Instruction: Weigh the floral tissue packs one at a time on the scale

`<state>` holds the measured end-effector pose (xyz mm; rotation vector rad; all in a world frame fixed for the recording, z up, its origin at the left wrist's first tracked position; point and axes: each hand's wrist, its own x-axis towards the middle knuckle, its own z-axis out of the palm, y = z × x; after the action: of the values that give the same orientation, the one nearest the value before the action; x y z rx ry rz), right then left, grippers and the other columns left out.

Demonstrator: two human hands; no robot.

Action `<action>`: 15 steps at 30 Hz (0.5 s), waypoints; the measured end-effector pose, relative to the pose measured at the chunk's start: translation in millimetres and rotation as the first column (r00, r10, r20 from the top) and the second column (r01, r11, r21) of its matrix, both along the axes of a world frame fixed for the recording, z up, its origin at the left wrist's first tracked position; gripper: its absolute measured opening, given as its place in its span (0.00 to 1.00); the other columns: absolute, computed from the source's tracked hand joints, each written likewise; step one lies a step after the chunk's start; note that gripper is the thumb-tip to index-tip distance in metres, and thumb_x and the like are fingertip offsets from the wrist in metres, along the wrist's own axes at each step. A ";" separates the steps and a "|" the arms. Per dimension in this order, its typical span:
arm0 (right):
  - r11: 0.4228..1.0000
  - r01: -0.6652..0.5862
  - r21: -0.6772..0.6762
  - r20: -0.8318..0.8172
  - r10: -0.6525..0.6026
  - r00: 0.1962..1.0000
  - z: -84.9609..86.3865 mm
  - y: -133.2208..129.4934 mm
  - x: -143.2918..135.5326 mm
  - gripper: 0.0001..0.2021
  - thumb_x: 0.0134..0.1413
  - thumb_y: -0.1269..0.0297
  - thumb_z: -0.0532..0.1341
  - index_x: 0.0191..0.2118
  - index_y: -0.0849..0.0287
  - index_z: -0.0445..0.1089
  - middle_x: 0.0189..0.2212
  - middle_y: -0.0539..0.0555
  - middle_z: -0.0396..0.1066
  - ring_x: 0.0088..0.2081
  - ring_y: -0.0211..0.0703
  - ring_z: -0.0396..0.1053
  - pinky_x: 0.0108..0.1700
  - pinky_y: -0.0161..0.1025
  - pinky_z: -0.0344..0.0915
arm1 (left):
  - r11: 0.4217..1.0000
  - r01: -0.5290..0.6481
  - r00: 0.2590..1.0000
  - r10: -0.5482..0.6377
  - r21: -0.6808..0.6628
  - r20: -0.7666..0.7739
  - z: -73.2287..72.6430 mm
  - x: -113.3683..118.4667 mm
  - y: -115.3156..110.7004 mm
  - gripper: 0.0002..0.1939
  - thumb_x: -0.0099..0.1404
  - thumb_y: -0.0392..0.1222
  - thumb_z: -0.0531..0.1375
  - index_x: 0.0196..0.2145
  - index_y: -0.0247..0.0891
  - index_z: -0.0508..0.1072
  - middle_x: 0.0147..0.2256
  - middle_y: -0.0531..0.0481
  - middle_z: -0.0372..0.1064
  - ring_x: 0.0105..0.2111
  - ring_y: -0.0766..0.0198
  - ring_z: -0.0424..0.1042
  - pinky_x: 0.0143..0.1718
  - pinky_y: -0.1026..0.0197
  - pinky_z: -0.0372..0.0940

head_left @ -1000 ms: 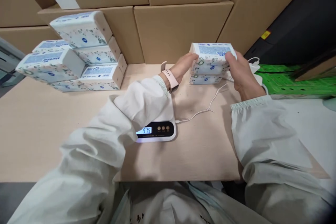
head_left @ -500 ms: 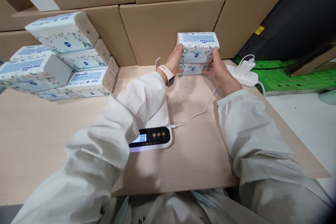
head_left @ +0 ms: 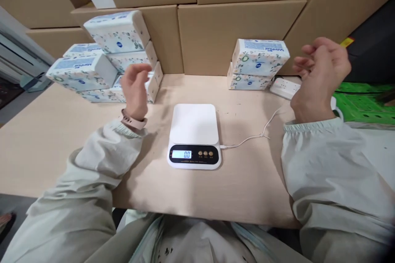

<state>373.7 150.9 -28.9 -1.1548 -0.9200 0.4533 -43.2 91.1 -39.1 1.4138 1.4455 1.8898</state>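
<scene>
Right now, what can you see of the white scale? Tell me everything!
The scale lies flat on the table. It is white, looks like plastic and has a smooth top plate with nothing on it. A black panel at the front holds a glowing screen showing 0.0 and three round gold-coloured buttons in a row. A white cable joins its right side. Neither the left hand nor the right hand touches it.

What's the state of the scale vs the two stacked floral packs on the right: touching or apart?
Apart. The head view shows bare tabletop between the scale and the stacked packs.
</scene>
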 end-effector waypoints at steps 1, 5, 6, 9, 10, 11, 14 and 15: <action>0.997 -0.069 0.019 -0.012 0.069 0.998 6.6 -13.8 -16.2 0.15 0.70 0.75 0.51 0.52 0.63 0.74 0.46 0.56 0.80 0.38 0.35 0.78 0.45 0.40 0.69 | 0.993 -0.120 0.993 0.120 0.009 -0.017 -5.7 -25.3 -8.7 0.06 0.72 0.30 0.61 0.40 0.34 0.78 0.42 0.50 0.78 0.48 0.61 0.76 0.55 0.58 0.70; 0.861 -0.498 -0.104 0.010 0.501 0.865 27.6 -66.8 -89.2 0.10 0.72 0.70 0.59 0.44 0.61 0.79 0.42 0.55 0.82 0.37 0.34 0.76 0.47 0.39 0.71 | 0.944 -0.326 0.945 0.326 -0.040 -0.018 -32.7 -91.6 -27.2 0.07 0.67 0.26 0.64 0.40 0.34 0.76 0.42 0.49 0.76 0.48 0.59 0.73 0.60 0.55 0.67; 0.777 -0.605 -0.171 0.011 0.616 0.788 31.9 -76.1 -107.5 0.10 0.72 0.68 0.60 0.43 0.61 0.81 0.43 0.56 0.82 0.40 0.35 0.77 0.49 0.39 0.72 | 0.936 -0.348 0.937 0.348 -0.054 -0.015 -38.6 -99.4 -28.2 0.08 0.66 0.26 0.64 0.41 0.35 0.76 0.43 0.48 0.75 0.48 0.57 0.73 0.61 0.54 0.67; 0.515 -0.773 -0.371 -0.013 0.829 0.559 42.1 -89.7 -161.3 0.11 0.72 0.64 0.61 0.41 0.58 0.82 0.48 0.57 0.82 0.48 0.42 0.78 0.57 0.43 0.73 | 0.917 -0.385 0.920 0.390 -0.108 0.033 -52.9 -109.9 -24.9 0.13 0.64 0.25 0.62 0.44 0.36 0.74 0.46 0.45 0.74 0.50 0.56 0.74 0.63 0.54 0.67; 0.452 -0.783 -0.427 -0.016 0.862 0.507 44.2 -89.8 -178.4 0.11 0.71 0.63 0.62 0.41 0.57 0.82 0.49 0.56 0.82 0.50 0.43 0.77 0.59 0.45 0.72 | 0.915 -0.384 0.918 0.393 -0.126 0.056 -56.9 -111.1 -22.6 0.14 0.63 0.25 0.62 0.44 0.36 0.73 0.47 0.45 0.74 0.51 0.56 0.74 0.63 0.54 0.67; 0.404 -0.781 -0.476 -0.014 0.885 0.466 45.4 -88.2 -194.7 0.10 0.71 0.63 0.62 0.40 0.57 0.81 0.49 0.56 0.81 0.50 0.44 0.76 0.61 0.46 0.71 | 0.913 -0.382 0.915 0.395 -0.141 0.080 -60.9 -112.1 -20.3 0.14 0.63 0.25 0.62 0.44 0.37 0.72 0.47 0.44 0.73 0.51 0.55 0.74 0.64 0.54 0.67; 0.328 -0.748 -0.577 0.025 0.922 0.385 43.2 -75.9 -237.3 0.10 0.69 0.63 0.63 0.35 0.57 0.77 0.47 0.56 0.78 0.50 0.45 0.73 0.64 0.48 0.68 | 0.915 -0.372 0.911 0.392 -0.159 0.129 -72.0 -115.1 -15.1 0.14 0.63 0.28 0.63 0.44 0.38 0.69 0.49 0.43 0.72 0.53 0.53 0.74 0.65 0.52 0.66; 0.321 -0.737 -0.595 0.038 0.927 0.373 40.5 -69.9 -248.8 0.10 0.69 0.64 0.63 0.34 0.57 0.76 0.46 0.56 0.77 0.50 0.45 0.73 0.64 0.49 0.67 | 0.915 -0.369 0.909 0.392 -0.161 0.144 -75.3 -116.3 -14.0 0.14 0.63 0.28 0.64 0.44 0.39 0.69 0.49 0.43 0.72 0.54 0.53 0.74 0.66 0.52 0.66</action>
<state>124.9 81.0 11.7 -1.1204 -1.8756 1.4804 -159.5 77.2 -114.4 0.9275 1.8212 2.0379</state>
